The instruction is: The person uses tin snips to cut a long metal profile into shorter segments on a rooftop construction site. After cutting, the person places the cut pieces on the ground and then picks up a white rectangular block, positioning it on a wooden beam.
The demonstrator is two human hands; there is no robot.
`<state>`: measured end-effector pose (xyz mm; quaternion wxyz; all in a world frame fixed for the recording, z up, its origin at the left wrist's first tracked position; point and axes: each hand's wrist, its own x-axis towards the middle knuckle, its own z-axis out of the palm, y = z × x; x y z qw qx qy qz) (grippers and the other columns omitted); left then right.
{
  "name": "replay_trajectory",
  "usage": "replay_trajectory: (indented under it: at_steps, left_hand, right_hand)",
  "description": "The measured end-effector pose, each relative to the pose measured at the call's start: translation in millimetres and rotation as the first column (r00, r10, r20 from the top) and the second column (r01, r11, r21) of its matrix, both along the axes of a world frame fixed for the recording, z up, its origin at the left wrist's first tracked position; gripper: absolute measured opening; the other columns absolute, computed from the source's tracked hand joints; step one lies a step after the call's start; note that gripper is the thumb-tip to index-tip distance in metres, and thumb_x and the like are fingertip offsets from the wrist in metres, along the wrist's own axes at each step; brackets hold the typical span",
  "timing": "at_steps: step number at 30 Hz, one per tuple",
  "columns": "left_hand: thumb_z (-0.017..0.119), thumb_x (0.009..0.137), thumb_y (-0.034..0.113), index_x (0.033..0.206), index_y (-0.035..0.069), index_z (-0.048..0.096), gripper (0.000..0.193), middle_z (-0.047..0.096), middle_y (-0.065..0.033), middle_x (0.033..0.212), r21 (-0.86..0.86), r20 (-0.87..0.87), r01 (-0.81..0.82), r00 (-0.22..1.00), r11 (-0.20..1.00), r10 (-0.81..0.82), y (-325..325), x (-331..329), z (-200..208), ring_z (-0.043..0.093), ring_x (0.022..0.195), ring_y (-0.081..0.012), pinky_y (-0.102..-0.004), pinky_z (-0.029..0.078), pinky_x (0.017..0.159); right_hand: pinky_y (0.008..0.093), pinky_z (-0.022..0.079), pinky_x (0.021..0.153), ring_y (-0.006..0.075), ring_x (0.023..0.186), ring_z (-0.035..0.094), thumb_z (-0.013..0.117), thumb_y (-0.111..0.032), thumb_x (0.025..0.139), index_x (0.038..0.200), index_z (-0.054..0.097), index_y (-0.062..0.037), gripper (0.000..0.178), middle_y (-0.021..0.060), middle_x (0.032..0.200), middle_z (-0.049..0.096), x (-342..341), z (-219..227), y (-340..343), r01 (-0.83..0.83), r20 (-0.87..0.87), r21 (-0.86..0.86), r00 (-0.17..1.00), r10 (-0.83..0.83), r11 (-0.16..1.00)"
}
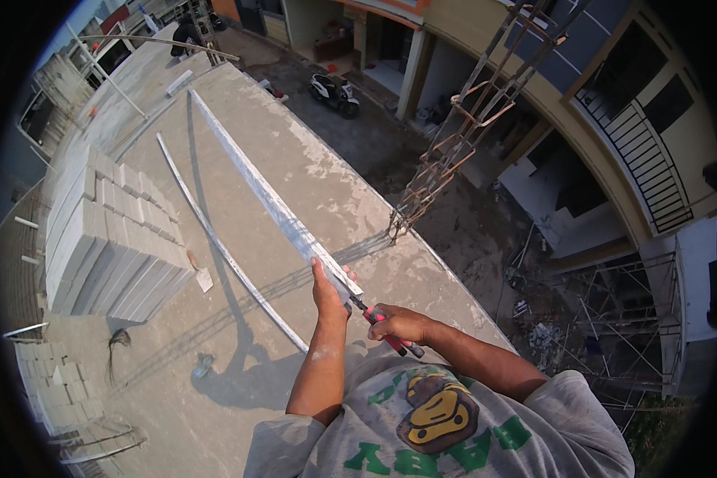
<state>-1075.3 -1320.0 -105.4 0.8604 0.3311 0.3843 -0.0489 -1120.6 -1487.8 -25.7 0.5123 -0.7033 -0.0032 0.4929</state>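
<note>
A long, thin, silvery metal channel (263, 191) stretches away from me over the rooftop slab. My left hand (332, 288) is closed around it close to its near end, thumb along the side. In my right hand (400, 325) are tin snips (392, 342) with red-and-black handles, the fingers wrapped round the grips. Their dark jaws meet the near end of the channel; whether they bite into it is too small to tell. To the left, a second long pale metal strip (215, 235) lies on the concrete.
A stack of pale blocks (119, 239) stands left, with a small trowel-like tool (203, 276) beside it. On the right, a rebar column cage (466, 119) rises at the slab's edge (430, 255), which drops to a yard with a scooter (334, 94). Far off, a person (186, 36) bends down.
</note>
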Motion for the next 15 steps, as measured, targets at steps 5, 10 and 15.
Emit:
replay_trajectory:
  at_steps: [5,10,15]
  left_hand:
    - [0.052,0.086,0.073,0.131,0.009,0.045,0.078,0.059,-0.0134,0.096,-0.001,0.017,-0.024,1.000,1.000,0.024,-1.3,0.5,4.1,0.061,0.078,-0.0273,-0.0393,0.053,0.066]
    - [0.051,0.086,0.073,0.131,0.010,0.045,0.078,0.060,-0.0130,0.094,-0.004,-0.005,-0.025,1.000,1.000,0.025,-0.4,-0.2,6.0,0.061,0.078,-0.0268,-0.0392,0.053,0.068]
    - [0.046,0.089,0.072,0.134,0.009,0.043,0.077,0.058,-0.0109,0.095,0.019,0.012,-0.003,1.000,1.000,0.003,-1.0,0.2,6.7,0.059,0.077,-0.0223,-0.0349,0.052,0.066]
  right_hand:
    - [0.0299,0.046,0.073,0.0166,0.081,0.059,0.068,-0.023,0.079,0.103,0.057,-0.0011,0.035,0.0070,0.088,0.060,-10.0,0.1,9.1,0.153,-0.069,0.114,0.987,-0.146,0.982]
    - [0.0302,0.048,0.073,0.0168,0.080,0.060,0.068,-0.021,0.080,0.104,0.057,-0.0005,0.034,0.0079,0.089,0.061,-11.5,8.3,15.6,0.182,-0.059,0.091,0.982,-0.178,0.979]
    - [0.0313,0.051,0.072,0.0180,0.078,0.062,0.067,-0.017,0.080,0.100,0.057,-0.0015,0.027,0.0090,0.088,0.061,-15.1,6.3,16.6,0.317,-0.210,0.221,0.939,-0.272,0.922]
